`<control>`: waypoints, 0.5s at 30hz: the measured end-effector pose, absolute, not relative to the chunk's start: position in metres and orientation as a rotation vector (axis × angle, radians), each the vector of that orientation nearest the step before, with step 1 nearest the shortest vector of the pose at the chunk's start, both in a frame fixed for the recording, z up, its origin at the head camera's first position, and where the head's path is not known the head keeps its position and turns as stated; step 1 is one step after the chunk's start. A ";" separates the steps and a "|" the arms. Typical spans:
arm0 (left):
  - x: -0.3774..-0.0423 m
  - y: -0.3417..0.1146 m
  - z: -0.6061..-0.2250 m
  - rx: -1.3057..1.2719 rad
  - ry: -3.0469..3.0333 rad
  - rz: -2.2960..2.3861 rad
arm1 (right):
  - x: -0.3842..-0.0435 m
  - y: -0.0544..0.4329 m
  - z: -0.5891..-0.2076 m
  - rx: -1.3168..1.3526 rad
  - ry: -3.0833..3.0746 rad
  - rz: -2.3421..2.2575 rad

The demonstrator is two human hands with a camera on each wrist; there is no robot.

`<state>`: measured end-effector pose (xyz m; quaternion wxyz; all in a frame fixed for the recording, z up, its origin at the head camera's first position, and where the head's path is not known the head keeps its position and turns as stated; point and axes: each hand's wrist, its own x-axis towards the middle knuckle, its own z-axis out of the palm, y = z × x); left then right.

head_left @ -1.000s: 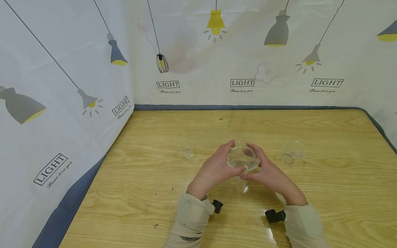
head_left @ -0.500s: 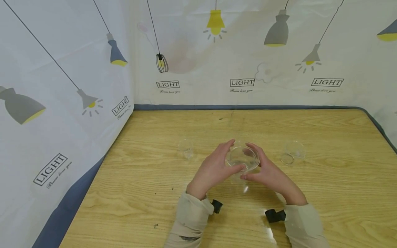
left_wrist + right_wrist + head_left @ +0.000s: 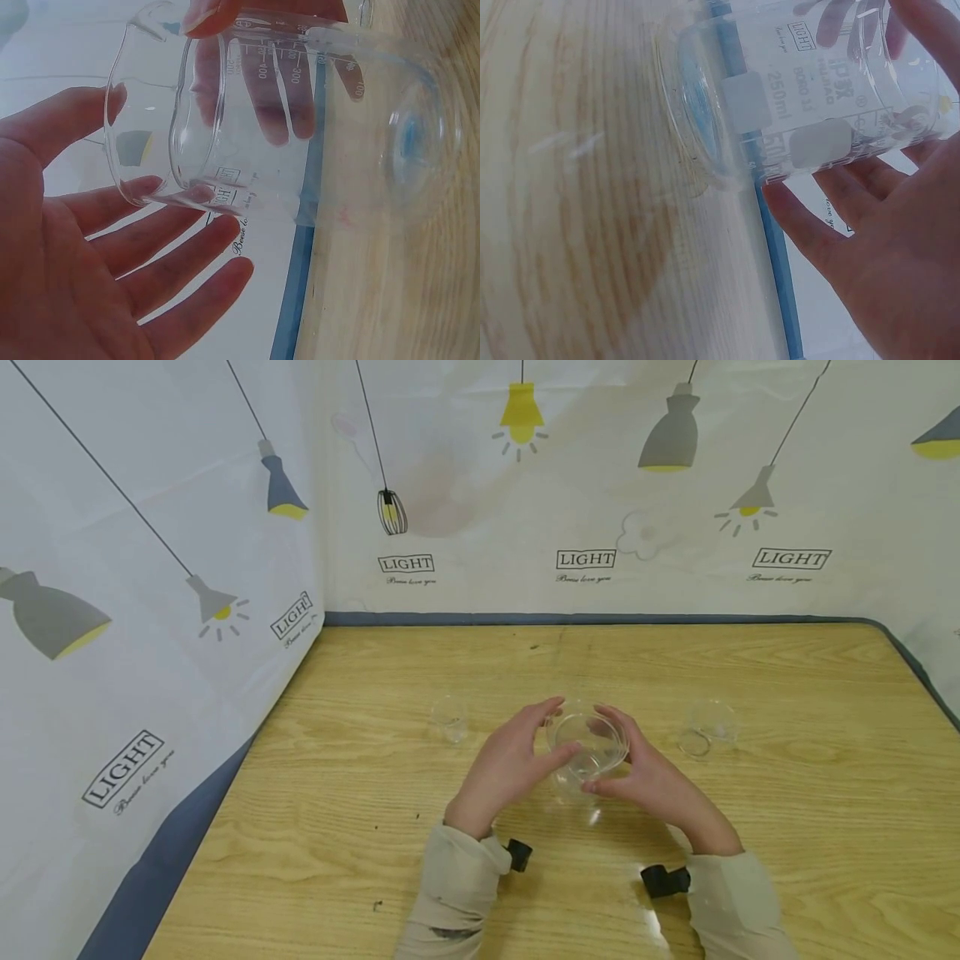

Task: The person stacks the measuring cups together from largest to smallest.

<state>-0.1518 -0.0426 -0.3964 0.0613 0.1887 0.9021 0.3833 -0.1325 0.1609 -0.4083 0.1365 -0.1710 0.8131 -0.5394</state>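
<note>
Two clear glass beakers appear nested, stood upright on the table between the hands. The inner beaker (image 3: 142, 97) rises above the rim of the outer beaker (image 3: 262, 165), which has white graduations; "250ml" print shows in the right wrist view. My right hand (image 3: 660, 781) grips the outer glass, its thumb on the near side and its fingers round the far side. Beside the upper rim, my left hand (image 3: 504, 768) spreads its fingers fairly straight. Its thumb tip overlaps the rim in the left wrist view; whether it touches, I cannot tell.
Another clear glass vessel (image 3: 450, 720) stands left of the hands, and one more clear vessel (image 3: 712, 722) stands to the right. Both are faint against the wooden table (image 3: 337, 827). A lamp-printed cloth (image 3: 487, 527) hangs behind and along the left.
My left hand has shifted slightly left, and its thumb has drawn back from the front of the glass. The right hand and the beakers stay in nearly the same place.
</note>
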 end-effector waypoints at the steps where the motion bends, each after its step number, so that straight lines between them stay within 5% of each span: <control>1: -0.152 -0.043 -0.396 0.576 2.725 1.171 | -0.133 0.161 -0.409 -0.496 2.351 -1.565; 15: -0.154 -0.047 -0.395 0.570 2.716 1.219 | -0.146 0.170 -0.442 -0.496 2.371 -1.563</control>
